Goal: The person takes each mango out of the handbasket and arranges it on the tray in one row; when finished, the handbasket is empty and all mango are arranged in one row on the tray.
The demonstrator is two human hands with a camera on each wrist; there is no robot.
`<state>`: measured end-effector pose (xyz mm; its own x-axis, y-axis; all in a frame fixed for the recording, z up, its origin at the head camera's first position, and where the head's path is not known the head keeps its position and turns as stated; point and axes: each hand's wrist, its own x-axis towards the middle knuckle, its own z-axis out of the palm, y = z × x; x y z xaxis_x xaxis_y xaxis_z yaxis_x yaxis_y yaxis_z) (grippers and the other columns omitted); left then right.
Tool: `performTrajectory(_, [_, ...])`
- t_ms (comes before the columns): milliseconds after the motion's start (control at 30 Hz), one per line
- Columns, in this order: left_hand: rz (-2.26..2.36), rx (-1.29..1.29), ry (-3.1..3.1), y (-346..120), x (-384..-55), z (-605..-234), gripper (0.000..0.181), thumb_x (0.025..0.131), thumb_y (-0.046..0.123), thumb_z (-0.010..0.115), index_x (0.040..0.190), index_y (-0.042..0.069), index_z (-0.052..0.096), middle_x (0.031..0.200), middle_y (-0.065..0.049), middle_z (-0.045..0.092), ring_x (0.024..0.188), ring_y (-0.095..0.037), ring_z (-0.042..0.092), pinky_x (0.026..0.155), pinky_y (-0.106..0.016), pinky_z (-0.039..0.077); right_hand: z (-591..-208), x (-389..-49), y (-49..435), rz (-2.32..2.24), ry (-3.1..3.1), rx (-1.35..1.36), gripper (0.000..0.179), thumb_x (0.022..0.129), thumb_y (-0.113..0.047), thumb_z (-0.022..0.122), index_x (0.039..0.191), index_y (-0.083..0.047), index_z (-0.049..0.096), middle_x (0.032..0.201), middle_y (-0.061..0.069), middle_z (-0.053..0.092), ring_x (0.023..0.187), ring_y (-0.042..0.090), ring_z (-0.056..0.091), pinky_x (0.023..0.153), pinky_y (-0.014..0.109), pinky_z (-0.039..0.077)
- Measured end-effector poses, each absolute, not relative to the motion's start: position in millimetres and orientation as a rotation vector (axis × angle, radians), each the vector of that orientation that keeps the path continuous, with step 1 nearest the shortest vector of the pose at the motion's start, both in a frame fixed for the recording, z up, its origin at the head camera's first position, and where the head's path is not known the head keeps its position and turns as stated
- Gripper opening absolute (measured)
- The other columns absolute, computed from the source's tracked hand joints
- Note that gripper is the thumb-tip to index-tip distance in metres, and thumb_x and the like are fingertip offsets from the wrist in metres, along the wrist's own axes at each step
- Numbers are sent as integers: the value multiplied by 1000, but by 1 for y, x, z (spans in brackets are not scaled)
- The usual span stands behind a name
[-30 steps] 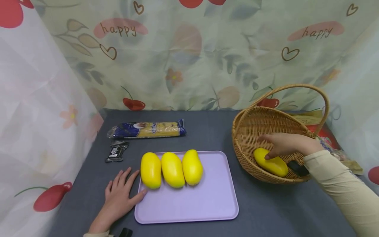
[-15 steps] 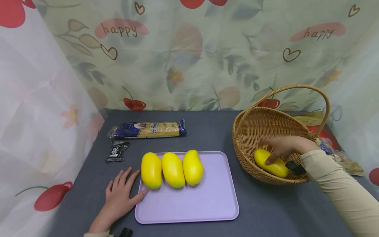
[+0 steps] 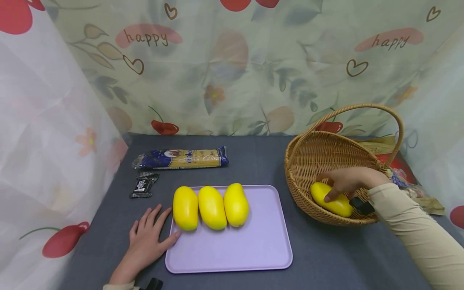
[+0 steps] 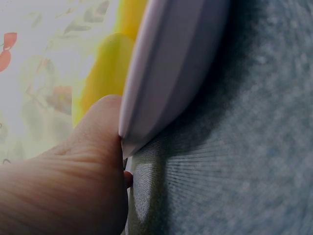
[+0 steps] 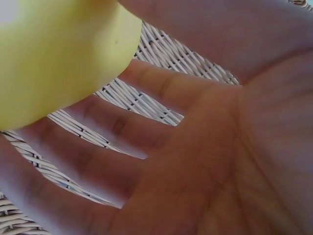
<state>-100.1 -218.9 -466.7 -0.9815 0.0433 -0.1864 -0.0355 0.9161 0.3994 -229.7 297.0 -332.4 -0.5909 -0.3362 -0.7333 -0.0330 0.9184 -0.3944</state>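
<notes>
My right hand [image 3: 346, 179] reaches into a wicker basket [image 3: 298, 193] and holds a yellow mango [image 3: 340, 207] lying at its front. The thumb sits on the near side of the fruit. In the right wrist view the mango [image 5: 63, 58] lies between the thumb and the long, spread fingers [image 5: 102, 161], whose tips it hides. A lilac tray [image 3: 232, 249] carries a row of 3 mangoes [image 3: 212, 207] along its back left. My left hand [image 3: 145, 241] rests flat on the table with its fingers spread, its thumb [image 4: 100, 117] on the tray's left rim.
Behind the tray lies a packet of spaghetti [image 3: 195, 158], with a small black wrapped packet [image 3: 143, 185] in front of its left end. Red and brown packages [image 3: 404, 167] lie behind and right of the basket. Printed curtains [image 3: 232, 80] enclose the table's back and sides.
My right hand has lowered slightly onto the mango in the basket and its thumb has settled against the fruit. The left hand, tray and row of mangoes have stayed put.
</notes>
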Motion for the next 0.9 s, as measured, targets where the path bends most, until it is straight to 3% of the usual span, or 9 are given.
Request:
performTrajectory(400, [617,2,2871,-218,-100,-466,89,81,69,56,148,13,36,155,-22,19,141,-45,7,103,-71,4,-312,-223,299,-483,2244,-314,82,84,-35,73,147,-4,30,133,35,41,96,22,58,69,37,56])
performTrajectory(700, [619,21,2895,-220,-100,-471,89,82,69,56,148,12,36,154,-22,19,141,-45,7,102,-71,4,-291,-211,289,-397,2344,-419,79,83,-40,72,146,-9,35,117,15,53,93,22,55,71,34,52])
performTrajectory(900, [620,32,2915,-221,-101,-475,89,82,70,55,148,13,36,154,-22,20,141,-45,8,102,-71,5,-282,-202,282,-292,2447,-538,78,82,-45,72,143,-8,40,111,8,59,94,21,55,76,35,48])
